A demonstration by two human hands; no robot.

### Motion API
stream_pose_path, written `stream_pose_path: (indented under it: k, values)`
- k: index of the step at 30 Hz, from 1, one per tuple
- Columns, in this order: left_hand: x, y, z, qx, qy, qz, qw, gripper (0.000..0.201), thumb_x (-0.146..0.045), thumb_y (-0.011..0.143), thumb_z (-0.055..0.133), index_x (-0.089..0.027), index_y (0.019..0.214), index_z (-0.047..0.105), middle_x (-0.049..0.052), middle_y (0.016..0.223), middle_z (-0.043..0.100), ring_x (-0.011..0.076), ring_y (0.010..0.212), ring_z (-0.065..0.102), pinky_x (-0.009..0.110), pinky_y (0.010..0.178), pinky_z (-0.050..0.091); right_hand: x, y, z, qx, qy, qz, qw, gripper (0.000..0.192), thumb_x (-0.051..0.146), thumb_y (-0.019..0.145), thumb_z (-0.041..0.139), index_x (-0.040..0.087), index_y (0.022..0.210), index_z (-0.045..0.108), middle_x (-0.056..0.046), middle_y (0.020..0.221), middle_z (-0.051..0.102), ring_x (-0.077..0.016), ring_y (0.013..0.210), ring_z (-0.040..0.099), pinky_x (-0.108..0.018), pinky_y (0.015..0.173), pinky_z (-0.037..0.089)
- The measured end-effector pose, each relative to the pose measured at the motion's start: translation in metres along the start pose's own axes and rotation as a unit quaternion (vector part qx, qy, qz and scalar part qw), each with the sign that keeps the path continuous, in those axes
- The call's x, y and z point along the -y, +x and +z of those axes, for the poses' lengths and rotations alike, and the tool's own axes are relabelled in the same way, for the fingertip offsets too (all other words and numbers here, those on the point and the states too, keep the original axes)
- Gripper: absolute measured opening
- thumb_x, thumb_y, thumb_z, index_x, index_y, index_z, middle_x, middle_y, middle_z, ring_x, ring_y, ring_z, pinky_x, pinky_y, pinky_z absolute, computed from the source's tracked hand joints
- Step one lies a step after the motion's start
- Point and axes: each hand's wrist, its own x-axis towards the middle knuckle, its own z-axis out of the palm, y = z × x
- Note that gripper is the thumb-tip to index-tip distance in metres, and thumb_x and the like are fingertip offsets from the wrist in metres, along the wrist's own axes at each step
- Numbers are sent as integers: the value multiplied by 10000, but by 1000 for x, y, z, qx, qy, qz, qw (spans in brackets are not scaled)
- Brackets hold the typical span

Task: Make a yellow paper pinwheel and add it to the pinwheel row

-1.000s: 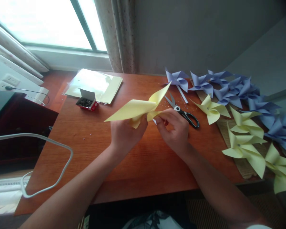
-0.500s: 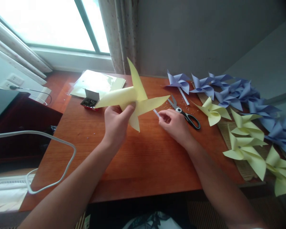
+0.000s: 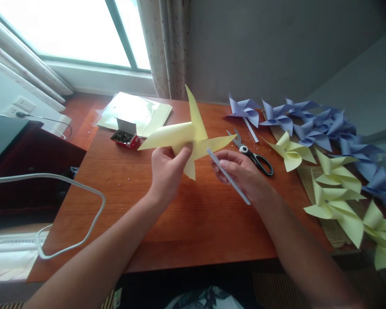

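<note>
My left hand (image 3: 169, 171) pinches a yellow paper pinwheel (image 3: 176, 134) near its centre, thumb on the near side, holding it above the table. Between the thumb and fingers of my right hand (image 3: 236, 168) is a thin whitish paper stick (image 3: 230, 181), tilted, its upper end just right of the pinwheel; whether the two touch I cannot tell. Scissors (image 3: 255, 159) with black handles lie partly open beyond my right hand. Behind them rests a purple pinwheel (image 3: 244, 108) with a white stick (image 3: 251, 131) under it.
Several yellow pinwheels (image 3: 336, 201) and purple pinwheels (image 3: 312, 131) cover the right side of the table (image 3: 193, 231). A small red box (image 3: 126, 138) of dark metallic bits stands open at left, before a stack of pale sheets (image 3: 138, 112). A white cable (image 3: 99, 201) loops past the left edge.
My right hand has raised the paper stick off the table and turned it, so more of its length shows. The left hand still holds the yellow pinwheel; the view has shifted slightly.
</note>
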Motion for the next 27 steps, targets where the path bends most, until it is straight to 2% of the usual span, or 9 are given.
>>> stream_pose_path:
  k: [4,9,16,24,27]
  values:
    - [-1,-6,0,32,11,-16,999,193,-312,781,766,-136,860,754,39,782,717,165,688,644,241,613,507,1,-1,3,9,24,12,1000,226,421,809,733,212,893,726,5,720,584,-103,541,436,-262,497,337]
    - [-2,-9,0,43,55,-9,998,211,-327,789,759,-125,847,756,29,745,700,153,656,611,232,580,472,0,-3,3,44,65,10,997,243,456,856,713,218,902,723,5,748,551,-92,524,382,-274,494,283]
    - [-7,-11,3,35,121,9,992,210,-336,777,745,-127,754,740,10,679,657,163,668,601,243,633,474,2,-4,5,18,12,9,1000,377,613,787,724,238,804,685,1,725,544,-101,502,348,-293,471,294]
    - [-8,-12,3,51,131,25,990,195,-304,801,716,-131,711,717,4,656,628,150,643,572,241,626,471,-1,-4,4,19,30,22,999,285,512,826,728,230,870,726,-3,704,579,-118,530,456,-282,482,367]
    - [-7,-12,3,53,119,21,991,187,-310,804,722,-129,760,730,8,686,643,158,671,590,244,650,483,-3,-4,5,14,42,19,999,257,491,847,709,238,884,725,6,710,573,-101,492,438,-264,436,322]
